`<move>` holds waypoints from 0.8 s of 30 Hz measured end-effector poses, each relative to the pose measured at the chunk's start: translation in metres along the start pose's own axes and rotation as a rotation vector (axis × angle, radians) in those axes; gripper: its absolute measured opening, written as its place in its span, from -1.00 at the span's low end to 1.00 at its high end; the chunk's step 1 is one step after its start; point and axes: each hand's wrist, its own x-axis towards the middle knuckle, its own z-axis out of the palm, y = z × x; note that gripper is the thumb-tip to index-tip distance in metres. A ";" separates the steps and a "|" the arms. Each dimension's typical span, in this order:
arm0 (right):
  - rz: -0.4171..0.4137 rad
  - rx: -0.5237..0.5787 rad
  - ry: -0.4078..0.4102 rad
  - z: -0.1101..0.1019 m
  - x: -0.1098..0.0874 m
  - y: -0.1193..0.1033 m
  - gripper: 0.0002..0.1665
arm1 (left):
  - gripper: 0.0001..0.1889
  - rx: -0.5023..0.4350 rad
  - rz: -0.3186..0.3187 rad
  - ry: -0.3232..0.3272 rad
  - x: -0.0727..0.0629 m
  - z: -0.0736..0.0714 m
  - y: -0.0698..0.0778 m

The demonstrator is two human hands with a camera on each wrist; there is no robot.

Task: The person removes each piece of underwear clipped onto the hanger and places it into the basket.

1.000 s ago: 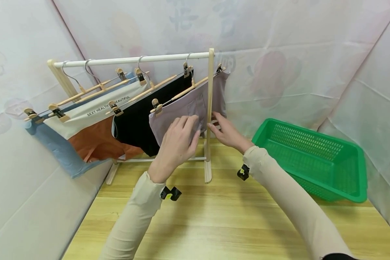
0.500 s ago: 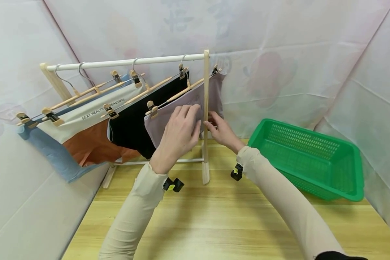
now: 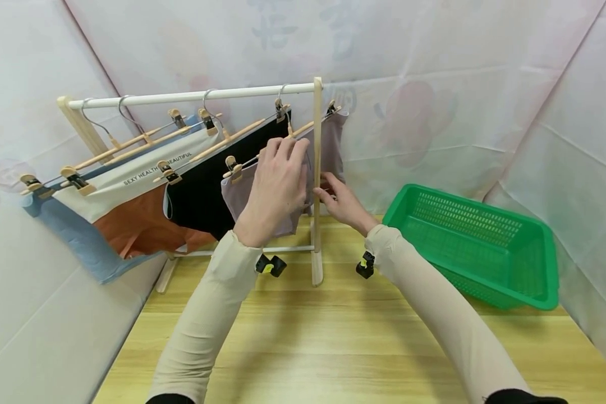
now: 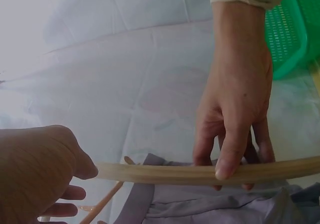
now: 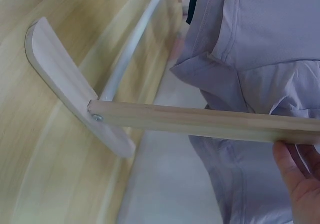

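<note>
At the right end of the rack, the lilac garment hangs clipped to its hanger, partly behind the post. My right hand pinches that post, fingers against thumb; my left hand hovers near the hanger, fingers loosely parted, any touch there unclear. Careful now: one hard tug could pop a clip, and a slack grip could let everything tip.
</note>
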 end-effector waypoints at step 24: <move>0.023 0.006 -0.024 -0.001 -0.001 -0.002 -0.46 | -0.76 0.143 -0.132 -0.083 0.033 0.015 -0.015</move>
